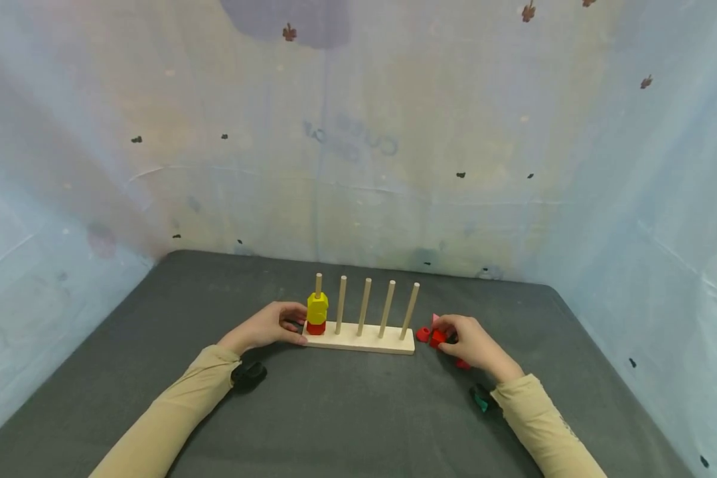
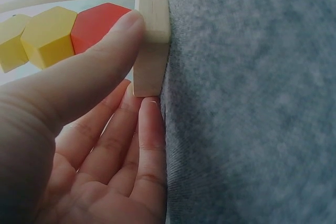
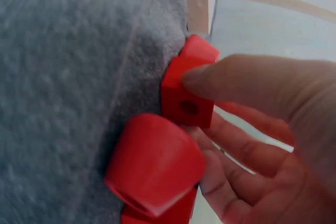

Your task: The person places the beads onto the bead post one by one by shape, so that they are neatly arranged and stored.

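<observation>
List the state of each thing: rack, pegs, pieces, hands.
Peg rack: upright, left end held
Leftmost peg: yellow pieces above red piece
Other four pegs: bare
Left hand: gripping peg rack
Right hand: pinching red block
Rounded red piece: off the pegs

We see faint blue lettering [image 1: 387, 144] on the backdrop sheet [image 1: 418, 86] and tiny marks [image 1: 566, 427] on the right sleeve [image 1: 530, 410], neither legible.
</observation>
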